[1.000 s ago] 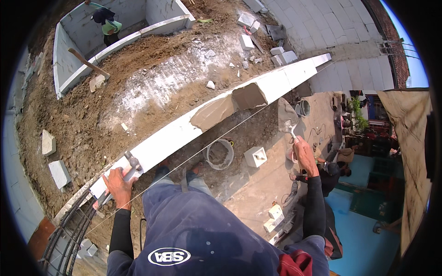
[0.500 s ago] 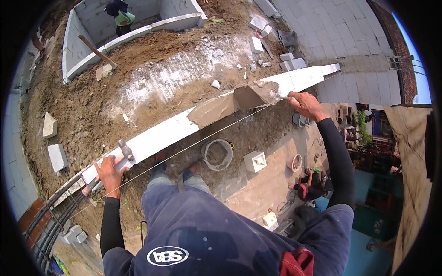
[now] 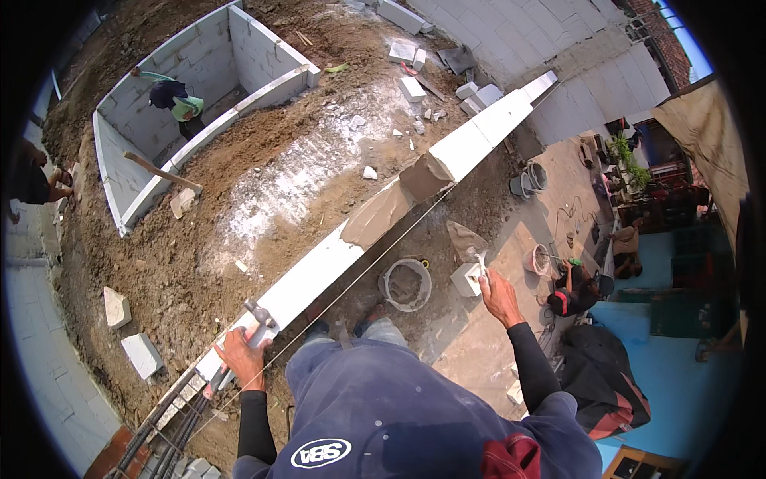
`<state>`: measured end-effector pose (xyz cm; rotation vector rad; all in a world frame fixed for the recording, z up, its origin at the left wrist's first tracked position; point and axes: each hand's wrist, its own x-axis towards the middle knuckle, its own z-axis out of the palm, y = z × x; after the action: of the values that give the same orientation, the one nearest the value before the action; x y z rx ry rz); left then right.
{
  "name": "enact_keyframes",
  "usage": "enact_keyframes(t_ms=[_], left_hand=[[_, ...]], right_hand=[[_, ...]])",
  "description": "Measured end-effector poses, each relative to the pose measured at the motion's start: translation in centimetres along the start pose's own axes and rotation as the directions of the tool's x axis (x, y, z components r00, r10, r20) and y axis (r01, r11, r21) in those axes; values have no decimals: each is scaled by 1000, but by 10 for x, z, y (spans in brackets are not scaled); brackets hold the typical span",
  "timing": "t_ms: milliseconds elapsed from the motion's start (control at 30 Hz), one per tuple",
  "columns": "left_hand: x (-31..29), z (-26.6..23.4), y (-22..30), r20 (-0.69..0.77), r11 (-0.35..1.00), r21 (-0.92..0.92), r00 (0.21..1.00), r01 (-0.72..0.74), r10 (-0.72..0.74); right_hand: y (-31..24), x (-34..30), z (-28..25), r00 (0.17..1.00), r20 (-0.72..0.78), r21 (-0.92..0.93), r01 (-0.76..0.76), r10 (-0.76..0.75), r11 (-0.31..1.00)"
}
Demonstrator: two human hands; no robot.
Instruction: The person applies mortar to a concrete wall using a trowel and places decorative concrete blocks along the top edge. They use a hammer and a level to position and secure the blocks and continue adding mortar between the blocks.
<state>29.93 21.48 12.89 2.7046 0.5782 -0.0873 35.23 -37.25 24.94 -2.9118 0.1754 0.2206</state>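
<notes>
My right hand (image 3: 499,297) grips the handle of a trowel (image 3: 465,241), whose mortar-smeared blade is held out over the ground on the near side of the wall. My left hand (image 3: 242,359) rests with fingers apart on the left end of the low white block wall (image 3: 311,275). Beside its fingers lies a hammer (image 3: 260,314), its handle partly hidden beneath the hand. Grey-brown mortar (image 3: 379,214) is spread over the middle of the wall top. A taut string line (image 3: 375,253) runs along the near side.
A mortar bucket (image 3: 405,285) stands by my feet, with a hollow white block (image 3: 466,279) beside it. Steel bars (image 3: 171,427) stick out past the wall's left end. Beyond are a block enclosure (image 3: 144,195) with a person (image 3: 179,102) inside, and loose blocks (image 3: 142,356). Another person (image 3: 576,289) crouches at right.
My right hand has drawn the trowel off the mortar on the wall and back toward me, over the near-side ground. My left hand stays by the hammer. The view has turned.
</notes>
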Motion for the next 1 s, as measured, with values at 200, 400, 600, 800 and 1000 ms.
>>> enact_keyframes(t_ms=[200,400,600,800,1000], left_hand=[[8,5,-29,33,992,98,997,-75,72],[15,4,-25,40,984,95,989,-149,145],[10,0,-24,42,975,155,987,-162,158],[18,2,-22,73,980,149,990,-134,124],[20,0,-15,129,969,202,985,-141,116]], right_hand=[[-123,72,100,907,-421,239,86,24,967],[-119,127,93,821,-549,274,2,155,962],[-102,47,121,795,-547,246,-147,262,958],[-127,81,140,830,-530,160,-102,173,982],[-136,125,140,803,-520,243,-190,293,951]])
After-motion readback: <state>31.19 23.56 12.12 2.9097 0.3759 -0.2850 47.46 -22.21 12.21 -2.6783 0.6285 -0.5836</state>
